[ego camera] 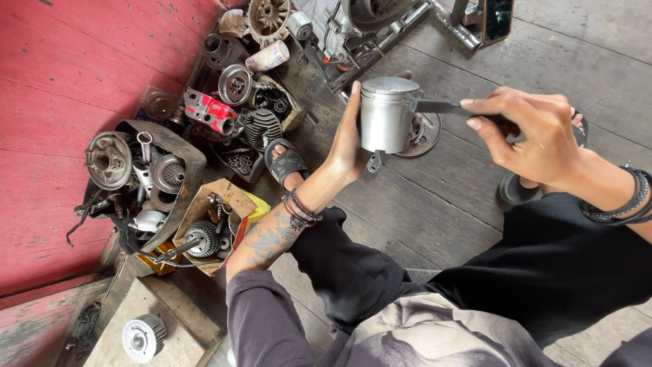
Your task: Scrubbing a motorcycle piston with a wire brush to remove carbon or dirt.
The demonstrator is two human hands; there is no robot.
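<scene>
Left hand point(348, 146) wrapped around a grey metal piston point(386, 114), fingers behind it, thumb tip up at the crown's left edge; piston held upright above the wooden plank floor point(435, 204), domed crown on top, skirt below. Right hand point(536, 132) clenched in a pinch on a thin dark blade point(435, 106), tip laid against the piston's upper right side, just under the crown. Beaded bracelets on the left wrist, dark bands on the right.

Directly below the piston and the left grip, a round metal disc point(426, 136) lying flat on the floor, partly hidden. Left of the left grip, near it, a foot in a black sandal point(286, 163). Further left, a heap of engine parts against a red wooden wall point(61, 102): a finned cylinder point(261, 126), a red-painted metal part point(209, 112), a small tray of nuts point(239, 162), a white cylindrical can point(269, 56) lying on its side above them. Below and left of the left grip, an open brown cardboard box point(221, 204) with a yellow flap, holding a toothed gear point(202, 238). Far lower left, a grey ribbed round part point(142, 336) on a pale wooden block. Above and right of the right grip, a dark phone-shaped slab point(497, 19) with an orange edge on the floor.
</scene>
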